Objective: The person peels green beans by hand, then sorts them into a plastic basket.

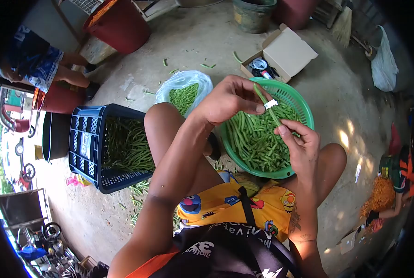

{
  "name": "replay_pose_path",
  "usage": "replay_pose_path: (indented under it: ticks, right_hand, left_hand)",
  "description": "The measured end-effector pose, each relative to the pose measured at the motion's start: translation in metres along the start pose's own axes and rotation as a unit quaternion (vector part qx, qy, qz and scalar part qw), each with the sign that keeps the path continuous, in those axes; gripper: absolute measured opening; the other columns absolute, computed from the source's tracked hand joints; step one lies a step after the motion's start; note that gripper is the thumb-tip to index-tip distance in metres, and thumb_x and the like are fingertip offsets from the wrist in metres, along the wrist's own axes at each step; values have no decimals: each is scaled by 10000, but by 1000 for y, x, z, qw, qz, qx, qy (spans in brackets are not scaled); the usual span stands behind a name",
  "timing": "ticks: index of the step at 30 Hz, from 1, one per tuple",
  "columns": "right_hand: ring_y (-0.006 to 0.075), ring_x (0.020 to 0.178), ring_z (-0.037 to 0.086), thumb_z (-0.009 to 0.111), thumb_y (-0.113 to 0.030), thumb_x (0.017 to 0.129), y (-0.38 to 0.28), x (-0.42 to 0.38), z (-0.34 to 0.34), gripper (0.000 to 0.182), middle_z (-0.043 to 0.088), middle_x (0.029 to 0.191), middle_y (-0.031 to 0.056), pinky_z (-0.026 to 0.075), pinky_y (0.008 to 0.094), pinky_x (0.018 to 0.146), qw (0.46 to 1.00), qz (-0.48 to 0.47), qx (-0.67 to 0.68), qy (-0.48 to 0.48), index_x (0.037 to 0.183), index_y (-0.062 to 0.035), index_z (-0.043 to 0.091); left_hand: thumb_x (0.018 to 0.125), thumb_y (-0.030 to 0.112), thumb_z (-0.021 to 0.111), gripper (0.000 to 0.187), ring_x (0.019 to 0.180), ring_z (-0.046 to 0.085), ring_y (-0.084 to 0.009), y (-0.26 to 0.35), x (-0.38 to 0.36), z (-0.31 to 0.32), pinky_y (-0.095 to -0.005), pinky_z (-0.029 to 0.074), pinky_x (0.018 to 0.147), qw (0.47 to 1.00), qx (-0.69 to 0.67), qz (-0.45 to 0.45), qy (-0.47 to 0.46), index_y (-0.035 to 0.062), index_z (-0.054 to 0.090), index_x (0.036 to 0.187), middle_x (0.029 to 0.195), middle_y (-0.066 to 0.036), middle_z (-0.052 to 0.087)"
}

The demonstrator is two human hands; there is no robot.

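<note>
A long green bean (274,116) stretches between my two hands above a green plastic basin (308,105). My left hand (227,99) is closed, with thumb and fingers pinched at the upper part of the bean. At its thumb tip a small white piece (271,104) lies across the bean; I cannot make out what it is. My right hand (303,143) pinches the bean's lower end between thumb and index finger. Beneath both hands, cut green bean pieces (259,143) fill much of the basin, which has slotted sides and sits between my legs.
A dark blue crate (84,146) of long beans (130,146) lies on its side at left. Behind my left hand stands a clear plastic bag (163,95) of cut pieces. An open cardboard box (288,53) touches the basin's far side. Other people are at far left and right.
</note>
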State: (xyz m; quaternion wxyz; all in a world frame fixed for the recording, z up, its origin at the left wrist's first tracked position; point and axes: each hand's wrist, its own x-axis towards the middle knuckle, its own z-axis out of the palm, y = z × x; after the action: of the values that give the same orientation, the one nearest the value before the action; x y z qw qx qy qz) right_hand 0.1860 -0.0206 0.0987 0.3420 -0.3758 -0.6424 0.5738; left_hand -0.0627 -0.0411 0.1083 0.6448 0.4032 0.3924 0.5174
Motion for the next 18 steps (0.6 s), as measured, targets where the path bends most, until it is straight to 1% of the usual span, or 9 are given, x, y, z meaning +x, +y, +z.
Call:
replay_pose_path:
  ticks: [4, 5, 7, 8, 10, 11, 12, 14, 18]
  right_hand:
    - [118, 872, 682, 688, -52, 980, 7, 11, 14, 208, 741, 925, 103, 523, 220, 725, 999, -8, 39, 19, 1128, 93, 708]
    - [118, 872, 682, 688, -52, 980, 6, 13, 14, 208, 741, 925, 103, 523, 220, 725, 999, -10, 38, 18, 1128, 93, 708]
    - [120, 875, 681, 692, -53, 976, 6, 16, 12, 209, 740, 933, 104, 527, 229, 755, 999, 36, 28, 20, 1132, 85, 710]
    - [114, 873, 679, 695, -64, 975, 8, 16, 13, 214, 741, 932, 99, 527, 235, 768, 999, 37, 31, 21, 1133, 79, 713]
    - [110, 869, 677, 696, -72, 976, 9, 14, 12, 216, 741, 931, 95, 526, 236, 762, 998, 45, 31, 28, 1131, 77, 714]
    - [106, 865, 675, 697, -80, 977, 9, 12, 10, 218, 741, 930, 91, 526, 237, 756, 997, 54, 31, 39, 1129, 75, 715]
    - [106, 865, 675, 697, -80, 977, 10, 10, 6, 218, 741, 930, 91, 526, 237, 756, 997, 55, 28, 42, 1129, 75, 715]
    - [101, 865, 676, 699, -93, 978, 15, 5, 1, 224, 739, 930, 85, 527, 237, 754, 996, 72, 22, 39, 1131, 69, 717]
    - [114, 864, 675, 702, -73, 972, 19, -8, -3, 218, 737, 922, 93, 535, 240, 781, 995, 73, 32, 52, 1134, 72, 715]
  left_hand:
    - [740, -149, 618, 351, 891, 687, -226, 0, -20, -62, -308, 530, 854, 988, -49, 82, 119, -85, 722, 1069, 999, -152, 732]
    - [755, -114, 646, 321, 895, 672, -197, -1, -21, -72, -297, 514, 853, 985, -29, 101, 138, -74, 734, 1061, 999, -134, 742]
    - [806, -39, 658, 224, 869, 696, -187, 0, -20, -68, -320, 534, 824, 950, 200, 59, 232, -48, 765, 1002, 916, -109, 764]
    - [806, -39, 658, 224, 869, 696, -187, 1, -22, -68, -320, 534, 824, 950, 200, 59, 233, -48, 765, 1002, 916, -109, 764]
    - [834, 2, 661, 200, 846, 687, -154, 0, -21, -72, -328, 536, 798, 902, 328, 83, 270, -42, 765, 999, 916, -101, 765]
    - [860, -6, 697, 203, 868, 660, -120, 1, -21, -77, -289, 517, 812, 868, 375, 75, 316, -42, 754, 1052, 913, -69, 753]
    - [865, -14, 694, 203, 875, 662, -120, 4, -22, -76, -283, 518, 821, 884, 332, 85, 318, -37, 754, 1058, 930, -65, 754]
    - [879, -24, 695, 206, 902, 672, -118, 5, -21, -70, -274, 529, 851, 925, 244, 115, 267, -17, 754, 1076, 980, -68, 754]
    - [853, -23, 755, 351, 910, 677, -123, -18, -7, -19, -264, 542, 857, 996, 66, 33, 43, -12, 705, 1200, 967, -51, 725]
